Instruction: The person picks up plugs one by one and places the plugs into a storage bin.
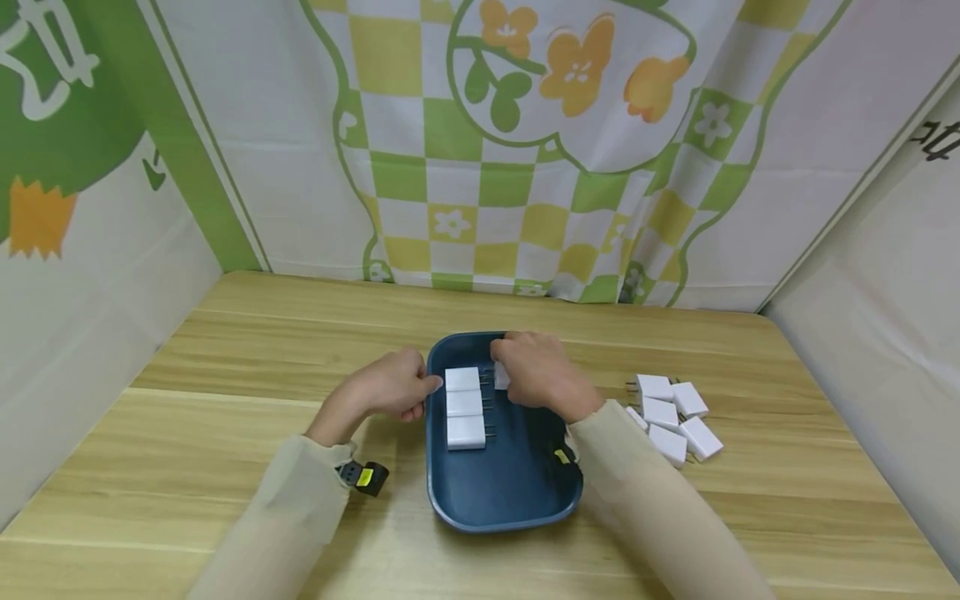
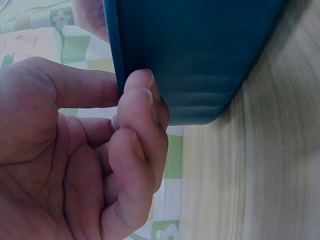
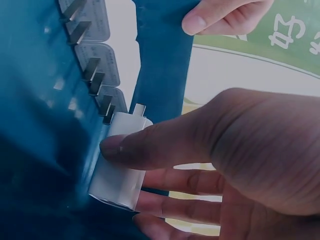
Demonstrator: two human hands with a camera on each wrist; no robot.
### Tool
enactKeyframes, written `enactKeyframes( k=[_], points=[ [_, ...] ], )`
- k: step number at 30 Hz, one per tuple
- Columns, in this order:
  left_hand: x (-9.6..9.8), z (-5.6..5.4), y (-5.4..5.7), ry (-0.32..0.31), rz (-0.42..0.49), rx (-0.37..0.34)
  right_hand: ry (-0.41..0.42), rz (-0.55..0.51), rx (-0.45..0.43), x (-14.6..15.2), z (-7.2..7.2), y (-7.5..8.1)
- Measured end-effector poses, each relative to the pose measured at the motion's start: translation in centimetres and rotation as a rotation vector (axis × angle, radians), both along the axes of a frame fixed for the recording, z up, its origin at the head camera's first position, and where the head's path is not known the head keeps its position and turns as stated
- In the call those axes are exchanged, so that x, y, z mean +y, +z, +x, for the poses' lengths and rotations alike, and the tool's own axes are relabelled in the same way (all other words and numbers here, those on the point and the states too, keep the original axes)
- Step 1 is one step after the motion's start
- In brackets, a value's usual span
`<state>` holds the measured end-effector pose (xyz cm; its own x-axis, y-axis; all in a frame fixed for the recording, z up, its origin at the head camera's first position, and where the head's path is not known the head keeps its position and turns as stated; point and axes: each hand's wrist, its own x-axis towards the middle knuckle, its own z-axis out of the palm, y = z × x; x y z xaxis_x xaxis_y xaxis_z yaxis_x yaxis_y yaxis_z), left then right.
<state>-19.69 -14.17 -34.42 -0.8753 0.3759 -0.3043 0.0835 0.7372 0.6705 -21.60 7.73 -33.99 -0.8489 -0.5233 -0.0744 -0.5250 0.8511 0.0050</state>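
Thumb and fingers of the left hand (image 1: 392, 386) pinch the left rim of the blue tray (image 1: 487, 492), low centre of the frame, a closed grip that apparently steadies it. Inside, along the tray's left side, three white plug chargers (image 1: 464, 403) form a column, prongs (image 3: 96, 85) pointing right. Just right of its upper end, a fourth charger (image 1: 501, 379) sits in the closed grip of the right hand (image 1: 538, 371), pinched between thumb and fingers. Placing it seems the step in hand; the next move probably calls for aligning it beside the column, then letting go. Loose chargers (image 1: 661, 412) cluster on the bench (image 1: 787, 500) at the frame's right. The hand hides much of the held charger, the right sleeve (image 1: 652, 492) covers some of the tray, the chargers' print is unreadable, and contact between held charger and tray floor cannot be told.
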Motion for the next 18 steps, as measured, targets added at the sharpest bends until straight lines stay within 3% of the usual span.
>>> enactKeyframes(
  k=[18],
  points=[
    [0.03,0.15,0.23,-0.007,0.002,0.000,0.007,0.056,0.085,-0.56,-0.35,-0.89]
  ],
)
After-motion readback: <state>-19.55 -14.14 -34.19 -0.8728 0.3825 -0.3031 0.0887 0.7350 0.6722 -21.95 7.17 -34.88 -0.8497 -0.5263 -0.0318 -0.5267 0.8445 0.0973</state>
